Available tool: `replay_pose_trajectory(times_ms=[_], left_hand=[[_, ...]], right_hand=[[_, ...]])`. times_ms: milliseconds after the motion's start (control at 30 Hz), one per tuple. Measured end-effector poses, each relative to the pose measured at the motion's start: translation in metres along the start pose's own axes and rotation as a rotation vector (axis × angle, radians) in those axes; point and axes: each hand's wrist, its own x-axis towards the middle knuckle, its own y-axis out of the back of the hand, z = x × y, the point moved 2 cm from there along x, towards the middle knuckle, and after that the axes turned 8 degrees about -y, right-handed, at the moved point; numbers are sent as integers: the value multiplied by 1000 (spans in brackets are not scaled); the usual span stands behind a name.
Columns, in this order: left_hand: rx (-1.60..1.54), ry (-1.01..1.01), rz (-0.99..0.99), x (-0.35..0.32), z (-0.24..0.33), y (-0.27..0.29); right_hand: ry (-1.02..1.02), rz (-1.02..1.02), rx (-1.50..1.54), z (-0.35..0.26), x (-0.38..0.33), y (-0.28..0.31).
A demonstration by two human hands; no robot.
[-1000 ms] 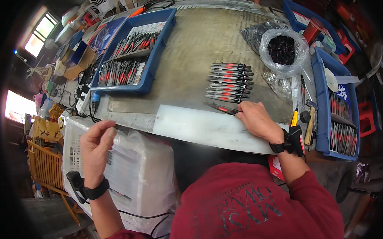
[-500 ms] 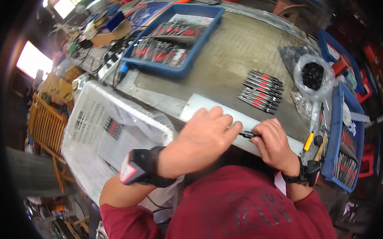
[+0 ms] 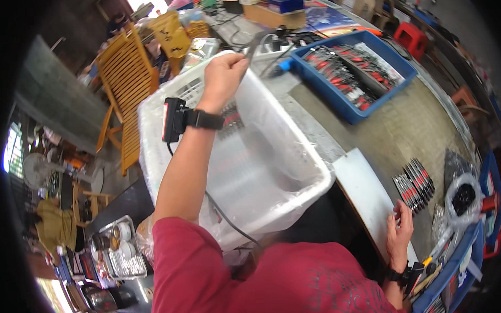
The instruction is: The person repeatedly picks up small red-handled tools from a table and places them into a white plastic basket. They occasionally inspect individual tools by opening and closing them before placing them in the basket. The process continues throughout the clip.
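Here, in the head view, the left hand (image 3: 224, 74) is stretched out over the far rim of a large white plastic crate (image 3: 245, 173) lined with a clear bag, and its fingers are closed around a slim dark tool (image 3: 253, 46) that sticks up past the knuckles; it looks like 1 of the small red-and-black handled tools, though at this size I cannot be sure. A black wrist device (image 3: 174, 118) is strapped on that forearm, with a cable running down toward the body.

The right hand (image 3: 400, 228) lies low on the pale sheet (image 3: 368, 196) at the near edge of the workbench (image 3: 404, 123), fingers loosely spread and flat, holding nothing. Just beyond its fingertips sits a short row of red-and-black tools (image 3: 414, 183), laid side by side. Near that row is a clear bag of small dark parts (image 3: 462, 196). Farther up the bench, a blue tray (image 3: 358, 70) holds many more of the same kind of tool, packed in rows.

As I judge it, the step in hand is carrying 1 finished piece to the crate, with the hand poised over it and not yet let go. The next move would call for opening the left fingers well inside the crate's rim so the piece drops into the liner, while the right hand stays close to the row to take up another.
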Motion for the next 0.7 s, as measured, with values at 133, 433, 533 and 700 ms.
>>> replay_pose_trajectory(times_ms=[133, 433, 533, 700], left_hand=[[146, 287, 65, -24, -116, 42], [230, 707, 15, -134, -308, 25], [215, 853, -9, -149, -326, 15], [233, 957, -24, -159, -329, 1]], right_hand=[[1, -40, -76, 19, -5, -18], [-14, -24, -104, 27, -6, -27], [-19, -20, -53, 27, -6, -29], [-7, -7, -103, 29, -6, -30]])
